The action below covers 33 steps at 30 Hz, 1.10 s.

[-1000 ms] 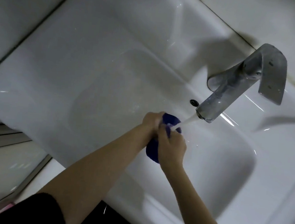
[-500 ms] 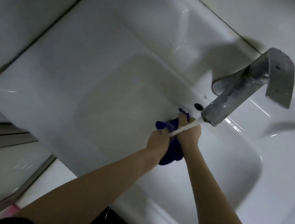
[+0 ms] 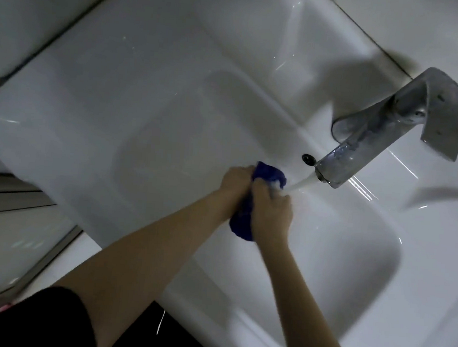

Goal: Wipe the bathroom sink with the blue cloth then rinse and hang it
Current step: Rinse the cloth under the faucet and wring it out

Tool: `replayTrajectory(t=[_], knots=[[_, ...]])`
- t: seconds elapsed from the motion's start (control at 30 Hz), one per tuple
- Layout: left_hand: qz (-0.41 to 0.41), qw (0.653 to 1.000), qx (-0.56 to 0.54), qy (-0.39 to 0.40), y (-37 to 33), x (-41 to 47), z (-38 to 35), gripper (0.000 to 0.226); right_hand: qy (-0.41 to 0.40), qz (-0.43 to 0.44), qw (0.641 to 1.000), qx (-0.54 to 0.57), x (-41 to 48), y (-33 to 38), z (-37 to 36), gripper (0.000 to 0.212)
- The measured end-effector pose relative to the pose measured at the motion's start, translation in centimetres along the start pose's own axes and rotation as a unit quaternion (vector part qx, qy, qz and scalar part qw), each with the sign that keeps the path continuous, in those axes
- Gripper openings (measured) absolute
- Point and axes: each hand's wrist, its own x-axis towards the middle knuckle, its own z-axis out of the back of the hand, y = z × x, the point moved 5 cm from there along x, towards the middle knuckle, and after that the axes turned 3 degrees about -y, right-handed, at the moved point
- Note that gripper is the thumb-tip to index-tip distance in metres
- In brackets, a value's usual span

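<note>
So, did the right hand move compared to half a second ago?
Yes. The right hand, which grips the blue cloth, was directly under the faucet spout; now it sits farther from the spout, drawn back toward the person.

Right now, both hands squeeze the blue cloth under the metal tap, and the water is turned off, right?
Not quite: the water is on. The head view shows a white stream pouring from the grey metal tap onto the crumpled blue cloth. The left hand and right hand do both grip it.
</note>
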Motion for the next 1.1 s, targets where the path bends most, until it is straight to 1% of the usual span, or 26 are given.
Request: replayTrajectory(t=[0.07, 0.1, 0.13, 0.17, 0.23, 0.3, 0.37, 0.4, 0.47, 0.6, 0.67, 0.77, 0.83, 0.9, 1.0, 1.07, 1.1], knots=[[0.024, 0.998, -0.049, 0.015, 0.1, -0.6, 0.2, 0.029, -0.009, 0.019, 0.999, 0.025, -0.9, 0.3, 0.0, 0.041], [0.036, 0.998, -0.027, 0.032, 0.9, -1.4, -0.1, 0.03, -0.025, 0.027, 0.999, 0.033, -0.1, 0.2, 0.6, 0.042], [0.022, 0.998, 0.017, 0.048, 1.8, -2.4, -0.4, 0.03, -0.035, 0.024, 0.999, 0.033, 1.3, 0.0, 1.4, 0.041], [0.014, 0.997, 0.032, 0.069, 2.3, -3.4, -0.7, 0.031, -0.046, 0.007, 0.998, 0.036, 2.8, -0.5, 2.2, 0.04], [-0.007, 0.995, 0.054, 0.087, 1.8, -4.6, 0.0, 0.036, -0.053, -0.04, 0.995, 0.071, 4.1, -1.9, 3.4, 0.037], [-0.005, 0.995, 0.04, 0.095, 0.4, -4.3, 1.6, 0.039, -0.04, -0.058, 0.992, 0.105, 3.5, -2.7, 3.9, 0.033], [0.002, 0.996, 0.031, 0.089, -0.5, -3.9, 3.4, 0.042, -0.016, -0.05, 0.987, 0.149, 1.9, -2.1, 4.0, 0.026], [-0.006, 0.996, 0.039, 0.075, -0.8, -3.9, 4.1, 0.046, -0.014, -0.041, 0.986, 0.163, 1.3, -1.5, 4.0, 0.025], [-0.028, 0.997, 0.05, 0.057, -1.4, -3.8, 5.1, 0.042, -0.025, -0.027, 0.985, 0.171, 0.8, -0.6, 3.7, 0.028], [-0.122, 0.99, -0.028, 0.069, -3.3, -4.3, 6.5, 0.03, -0.043, -0.035, 0.978, 0.203, 0.3, 0.6, 2.7, 0.031], [-0.151, 0.985, -0.043, 0.076, -3.8, -4.5, 6.8, 0.026, -0.048, -0.03, 0.974, 0.219, -0.1, 1.1, 2.6, 0.033], [-0.156, 0.983, -0.037, 0.086, -3.6, -4.8, 5.8, 0.03, -0.068, -0.024, 0.973, 0.22, -0.8, 1.1, 3.4, 0.03], [-0.153, 0.983, -0.024, 0.099, -3.2, -5.2, 4.2, 0.026, -0.091, -0.002, 0.97, 0.223, -1.5, 0.5, 5.2, 0.025], [-0.145, 0.982, 0.016, 0.123, -2.6, -5.7, 1.9, 0.02, -0.121, 0.005, 0.965, 0.234, -2.2, -0.6, 7.4, 0.023], [-0.127, 0.979, 0.067, 0.145, -1.7, -6.3, -1.0, 0.018, -0.174, 0.01, 0.962, 0.209, -3.0, -2.5, 10.1, 0.027], [-0.12, 0.98, 0.06, 0.145, -1.2, -6.2, -1.6, 0.018, -0.195, 0.015, 0.96, 0.202, -3.2, -2.8, 10.9, 0.026], [-0.121, 0.982, 0.042, 0.142, -1.1, -6.4, -1.6, 0.017, -0.192, 0.016, 0.96, 0.202, -3.1, -2.6, 10.7, 0.026]])
